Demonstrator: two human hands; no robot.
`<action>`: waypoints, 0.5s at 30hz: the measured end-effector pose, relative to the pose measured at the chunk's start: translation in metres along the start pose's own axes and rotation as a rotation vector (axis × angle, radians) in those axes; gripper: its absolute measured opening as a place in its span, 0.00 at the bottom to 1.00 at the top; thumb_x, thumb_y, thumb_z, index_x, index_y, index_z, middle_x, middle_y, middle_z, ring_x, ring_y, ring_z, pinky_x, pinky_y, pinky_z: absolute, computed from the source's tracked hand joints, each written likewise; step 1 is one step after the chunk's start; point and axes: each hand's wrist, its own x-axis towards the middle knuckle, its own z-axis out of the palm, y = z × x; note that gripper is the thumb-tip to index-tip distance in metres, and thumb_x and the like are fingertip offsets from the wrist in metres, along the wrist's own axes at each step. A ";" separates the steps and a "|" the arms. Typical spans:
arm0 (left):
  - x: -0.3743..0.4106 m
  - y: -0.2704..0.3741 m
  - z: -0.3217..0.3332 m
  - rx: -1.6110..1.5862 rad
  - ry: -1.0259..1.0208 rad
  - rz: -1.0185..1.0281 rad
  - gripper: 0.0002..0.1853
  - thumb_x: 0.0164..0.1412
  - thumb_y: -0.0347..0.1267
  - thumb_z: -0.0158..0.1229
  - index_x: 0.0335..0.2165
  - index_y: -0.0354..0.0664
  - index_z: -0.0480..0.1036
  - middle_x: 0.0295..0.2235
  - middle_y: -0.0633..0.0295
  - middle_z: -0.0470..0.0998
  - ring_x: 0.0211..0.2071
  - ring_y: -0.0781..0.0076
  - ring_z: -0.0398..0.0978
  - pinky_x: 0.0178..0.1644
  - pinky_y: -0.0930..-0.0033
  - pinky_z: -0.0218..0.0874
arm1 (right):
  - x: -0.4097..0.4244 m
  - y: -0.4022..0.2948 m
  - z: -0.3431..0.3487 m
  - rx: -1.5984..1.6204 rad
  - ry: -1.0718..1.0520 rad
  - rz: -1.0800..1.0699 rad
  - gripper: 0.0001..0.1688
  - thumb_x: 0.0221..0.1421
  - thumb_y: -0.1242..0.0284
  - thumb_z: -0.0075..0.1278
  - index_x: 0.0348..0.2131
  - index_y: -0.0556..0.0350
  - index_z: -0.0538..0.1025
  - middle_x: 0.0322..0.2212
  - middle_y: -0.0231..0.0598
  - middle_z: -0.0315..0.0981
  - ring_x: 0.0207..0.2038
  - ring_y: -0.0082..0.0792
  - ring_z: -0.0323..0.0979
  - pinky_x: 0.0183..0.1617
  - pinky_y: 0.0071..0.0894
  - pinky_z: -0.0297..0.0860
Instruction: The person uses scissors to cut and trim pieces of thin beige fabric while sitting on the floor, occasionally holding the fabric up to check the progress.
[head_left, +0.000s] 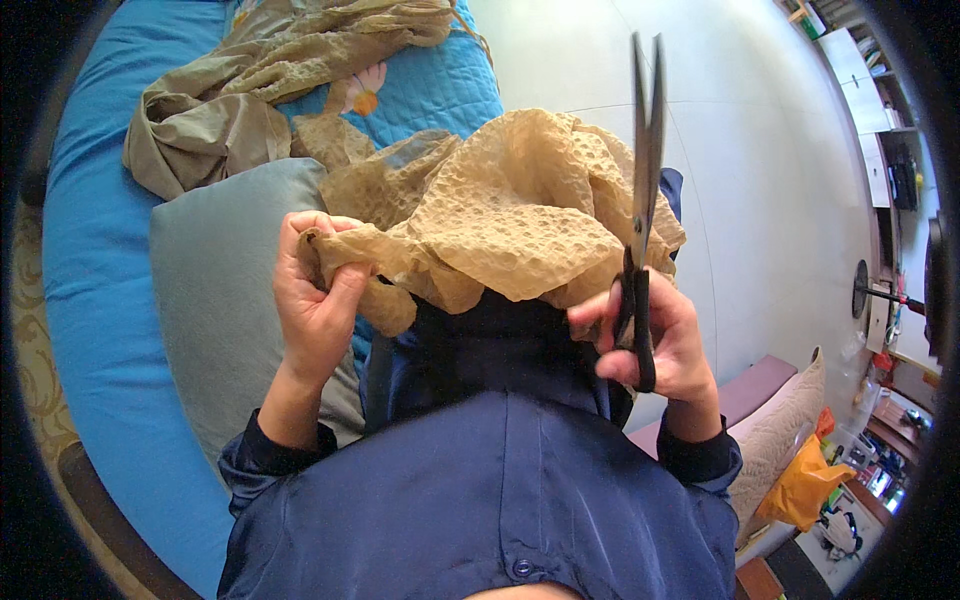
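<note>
My left hand (319, 281) grips a bunched edge of a tan, puckered fabric (517, 232), which spreads over my lap towards my right hand. In my right hand (660, 337) is a pair of scissors (643, 180) with black handles; the long metal blades point away from me and stand slightly apart. The blades rise in front of the fabric's right side; whether they touch it I cannot tell. Part of the fabric trails left beside a grey-green cushion (225, 285). More tan cloth (217, 135) lies heaped on the bed at the upper left.
A bed with a blue cover (105, 300) runs along my left. Pale floor (750, 187) lies beyond and to the right. At the lower right are a quilted beige cushion (780, 435) and an orange plastic bag (802, 484). Shelves and cabinets (855, 82) line the far right.
</note>
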 end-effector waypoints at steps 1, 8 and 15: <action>0.001 0.001 0.000 0.007 -0.006 0.007 0.14 0.53 0.20 0.50 0.38 0.42 0.59 0.37 0.61 0.68 0.35 0.79 0.66 0.38 0.76 0.64 | 0.002 -0.003 0.004 -0.023 0.060 0.024 0.24 0.38 0.70 0.67 0.33 0.57 0.69 0.34 0.36 0.76 0.25 0.16 0.67 0.31 0.18 0.66; 0.012 0.011 -0.004 0.031 -0.052 0.064 0.13 0.55 0.19 0.53 0.37 0.41 0.59 0.36 0.60 0.70 0.33 0.81 0.68 0.39 0.79 0.63 | 0.051 0.007 0.023 -0.375 0.148 -0.075 0.25 0.37 0.74 0.67 0.33 0.57 0.67 0.36 0.37 0.73 0.38 0.22 0.70 0.39 0.22 0.66; 0.028 0.023 -0.014 -0.008 -0.074 0.113 0.14 0.54 0.20 0.54 0.37 0.41 0.59 0.36 0.60 0.69 0.34 0.80 0.68 0.39 0.79 0.62 | 0.070 0.018 0.030 -0.526 0.182 -0.011 0.17 0.42 0.79 0.60 0.32 0.59 0.67 0.30 0.36 0.73 0.33 0.20 0.70 0.39 0.21 0.66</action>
